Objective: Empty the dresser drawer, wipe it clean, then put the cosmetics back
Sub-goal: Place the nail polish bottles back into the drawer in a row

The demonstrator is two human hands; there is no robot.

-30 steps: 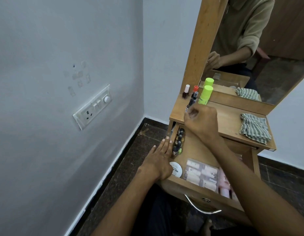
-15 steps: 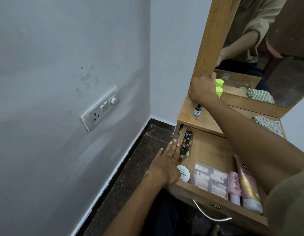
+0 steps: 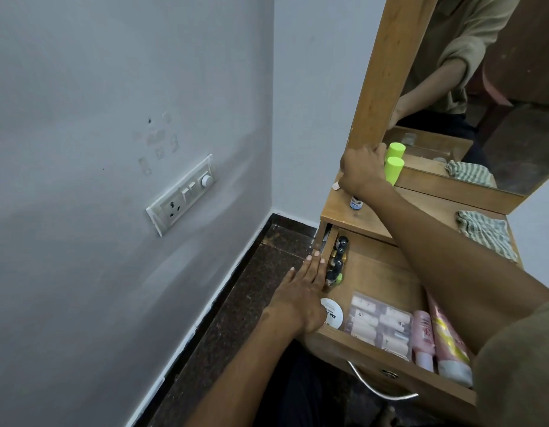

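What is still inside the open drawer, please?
The drawer holds small dark bottles, a white round tin, a clear packet and two pink tubes. The right arm covers its right side.

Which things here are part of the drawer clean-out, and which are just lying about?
Part of the job:
open drawer
small bottles
white round tin
clear packet
pink tubes
lime-green bottle
striped cloth

Just there:
switch panel
mirror

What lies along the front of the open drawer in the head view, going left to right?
Left hand → round white tin → clear packet of small tubes → small pink bottle → large pink tube.
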